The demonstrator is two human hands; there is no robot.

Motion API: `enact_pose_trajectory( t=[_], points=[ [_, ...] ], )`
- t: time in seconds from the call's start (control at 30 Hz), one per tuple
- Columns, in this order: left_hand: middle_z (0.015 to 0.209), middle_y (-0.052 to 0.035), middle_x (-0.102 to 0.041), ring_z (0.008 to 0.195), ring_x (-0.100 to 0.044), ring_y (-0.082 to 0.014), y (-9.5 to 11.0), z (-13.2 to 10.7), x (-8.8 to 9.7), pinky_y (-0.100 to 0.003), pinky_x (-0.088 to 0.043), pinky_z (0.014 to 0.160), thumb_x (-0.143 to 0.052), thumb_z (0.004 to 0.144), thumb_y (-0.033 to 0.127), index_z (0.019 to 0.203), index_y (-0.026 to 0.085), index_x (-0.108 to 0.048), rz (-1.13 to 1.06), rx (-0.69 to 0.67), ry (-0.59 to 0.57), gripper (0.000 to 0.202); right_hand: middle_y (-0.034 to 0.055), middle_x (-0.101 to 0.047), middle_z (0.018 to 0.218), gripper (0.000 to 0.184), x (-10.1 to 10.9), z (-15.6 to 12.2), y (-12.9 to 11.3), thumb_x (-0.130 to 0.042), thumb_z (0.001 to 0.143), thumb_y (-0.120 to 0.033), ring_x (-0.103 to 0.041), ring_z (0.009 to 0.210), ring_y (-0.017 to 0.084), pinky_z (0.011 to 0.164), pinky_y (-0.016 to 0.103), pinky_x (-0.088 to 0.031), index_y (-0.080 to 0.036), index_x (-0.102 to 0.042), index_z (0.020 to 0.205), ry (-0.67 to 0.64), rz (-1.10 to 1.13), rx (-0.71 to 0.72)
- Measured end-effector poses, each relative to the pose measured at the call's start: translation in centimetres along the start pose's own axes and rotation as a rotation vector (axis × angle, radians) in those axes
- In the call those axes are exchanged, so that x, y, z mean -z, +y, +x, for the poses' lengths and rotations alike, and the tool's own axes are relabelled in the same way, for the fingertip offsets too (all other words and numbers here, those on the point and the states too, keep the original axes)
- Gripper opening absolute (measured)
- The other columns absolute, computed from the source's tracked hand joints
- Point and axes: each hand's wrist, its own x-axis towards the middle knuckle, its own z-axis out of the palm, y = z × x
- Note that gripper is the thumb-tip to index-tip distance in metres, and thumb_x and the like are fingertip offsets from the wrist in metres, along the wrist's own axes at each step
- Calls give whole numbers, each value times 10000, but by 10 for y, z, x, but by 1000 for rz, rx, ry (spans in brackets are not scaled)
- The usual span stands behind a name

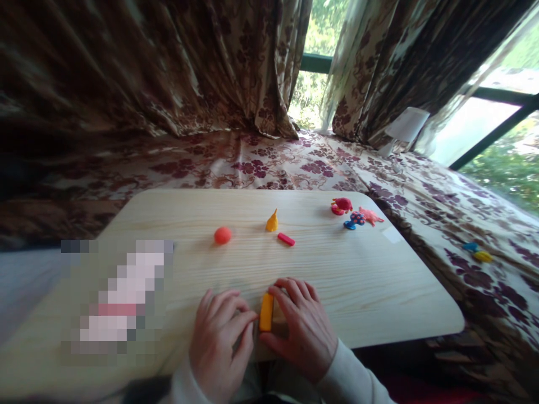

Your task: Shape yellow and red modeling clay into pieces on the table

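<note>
On the near side of the pale wooden table (370,297), head view: two bare hands, one yellow block (266,313) lying between them. Right hand (305,322) – grasping the block end to end, index finger at its far end, thumb at its near end. Left hand (221,336) – released, fingers loosely bent, index fingertip just beside the block's left side; contact cannot be told.

Count beyond the hands: one orange-red ball (223,235); one yellow pointed piece (272,222), tip up; one red bar (286,239), lying flat near it. Far right corner, three figures close together: one red figure (342,205), one blue figure (353,220) with a spotted cap, one pink figure (372,217) lying flat. Off the table, on the flowered cloth (202,168): one blue piece (470,247), one yellow piece (483,256), one white-shaded lamp (408,124).

Labels: one white rectangle (393,235) near the table's right edge, too small to read; one pixelated patch (120,297) at left, contents masked.
</note>
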Motion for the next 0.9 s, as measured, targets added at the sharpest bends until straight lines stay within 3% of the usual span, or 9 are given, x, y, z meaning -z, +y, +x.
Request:
enact_pose_trajectory(
  t=[0.27,0.63,0.73,0.9],
  points=[
    [840,-13,-615,1014,-498,-217,-5,0,1,-485,-262,996,-448,852,139,866,239,-628,28,-26,17,207,74,-592,1053,460,1,1,2,-804,615,-282,-495,1018,258,898,402,-367,-191,-618,1027,41,9,13],
    [877,-23,-627,1012,-522,-241,-6,-2,-6,-521,-258,1001,-497,849,234,917,243,-632,79,12,46,151,108,-564,1148,603,2,-6,0,-792,611,-329,-467,1098,288,973,445,-342,-168,-563,1145,-4,12,56],
    [876,-22,-632,1004,-536,-251,-1,-3,-6,-533,-253,1007,-562,813,293,888,250,-637,93,29,80,115,109,-544,1187,585,12,-11,7,-731,678,-230,-473,1099,277,956,435,-371,-187,-521,1222,-37,5,81],
    [880,-42,-642,966,-558,-269,9,-5,-13,-546,-244,1017,-639,730,414,812,220,-633,43,99,146,210,90,-552,1135,436,22,-4,15,-563,779,-62,-508,1025,241,865,408,-419,-241,-573,1176,-26,-6,88]
  ],
)
